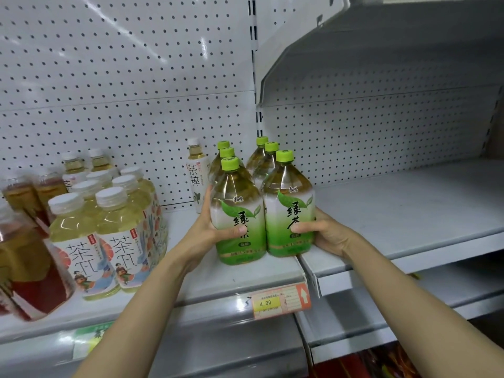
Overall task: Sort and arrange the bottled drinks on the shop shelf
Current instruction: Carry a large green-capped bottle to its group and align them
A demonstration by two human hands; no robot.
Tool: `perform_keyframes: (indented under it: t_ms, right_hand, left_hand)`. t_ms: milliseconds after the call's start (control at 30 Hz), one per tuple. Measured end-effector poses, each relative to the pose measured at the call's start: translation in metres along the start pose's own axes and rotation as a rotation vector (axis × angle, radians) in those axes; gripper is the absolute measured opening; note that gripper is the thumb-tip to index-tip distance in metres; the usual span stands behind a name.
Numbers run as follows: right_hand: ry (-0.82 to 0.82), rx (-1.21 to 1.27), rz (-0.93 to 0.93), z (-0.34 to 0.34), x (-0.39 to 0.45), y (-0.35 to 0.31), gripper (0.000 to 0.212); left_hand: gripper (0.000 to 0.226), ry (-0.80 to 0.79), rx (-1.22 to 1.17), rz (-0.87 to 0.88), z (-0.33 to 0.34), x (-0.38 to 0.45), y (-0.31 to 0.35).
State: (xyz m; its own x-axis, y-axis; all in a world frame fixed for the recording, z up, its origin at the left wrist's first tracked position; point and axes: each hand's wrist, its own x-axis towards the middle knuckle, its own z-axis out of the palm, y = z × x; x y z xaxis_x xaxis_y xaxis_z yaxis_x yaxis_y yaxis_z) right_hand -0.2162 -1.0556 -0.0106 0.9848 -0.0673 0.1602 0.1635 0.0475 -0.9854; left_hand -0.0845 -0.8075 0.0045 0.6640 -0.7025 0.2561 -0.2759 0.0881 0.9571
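Two rows of green-capped green tea bottles stand on the grey shelf (234,276), three deep each. My left hand (211,227) grips the front left green tea bottle (240,203), thumb across its label. My right hand (324,230) grips the front right green tea bottle (289,197) the same way. Both bottles stand upright, side by side near the shelf's front edge. The rear green tea bottles (266,156) are mostly hidden behind them.
White-capped pale tea bottles (109,219) fill the shelf's left, with reddish tea bottles (30,255) at the far left. One slim white-labelled bottle (195,173) stands by the pegboard. A price tag (281,301) hangs below. The adjoining right shelf (409,208) is bare.
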Motion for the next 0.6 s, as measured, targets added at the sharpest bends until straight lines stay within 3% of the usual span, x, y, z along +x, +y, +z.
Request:
perform_keyframes:
  t_ms: [133,233,300,367,433,600]
  right_hand:
    - [0.276,-0.304,-0.126,0.009,-0.021,0.001,0.093]
    - [0.445,-0.766,-0.269,0.03,-0.032,0.006,0.124]
    - [0.547,-1.206,-0.422,0.043,-0.032,0.014,0.133]
    - [0.569,-1.492,-0.608,0.053,-0.03,0.016,0.128]
    - [0.533,-1.617,-0.705,0.062,-0.028,0.018,0.115]
    - [0.472,-1.758,-0.662,0.069,-0.018,0.027,0.08]
  left_hand:
    - [0.141,0.248,0.161,0.085,0.017,-0.017,0.007]
    - [0.148,0.363,0.745,0.361,0.03,-0.029,0.01]
    - [0.143,0.346,1.052,0.42,0.038,-0.033,0.011]
    - [0.136,0.347,1.219,0.44,0.041,-0.036,0.012]
    - [0.129,0.339,1.391,0.502,0.039,-0.037,0.008]
    - [0.118,0.314,1.607,0.524,0.043,-0.038,-0.003]
